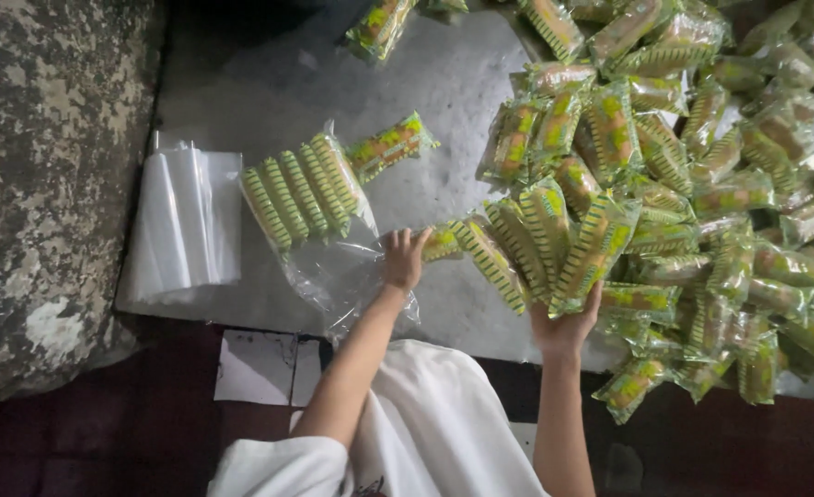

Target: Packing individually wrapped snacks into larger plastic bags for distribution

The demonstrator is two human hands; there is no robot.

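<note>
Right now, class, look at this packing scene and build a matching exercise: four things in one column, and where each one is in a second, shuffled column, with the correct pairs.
Things:
1. Stack of empty clear bags
2. Clear bag with a row of packets inside
3. Left hand
4. Big heap of green and yellow packets

Places:
A. Filling the right side of the grey surface
B. At the left end of a gathered row of packets, by the open bag's mouth
C. Flat at the far left of the surface, beside the stone wall
D. Between the bag stack and the hands

Pairs: 1-C, 2-D, 3-B, 4-A
</note>
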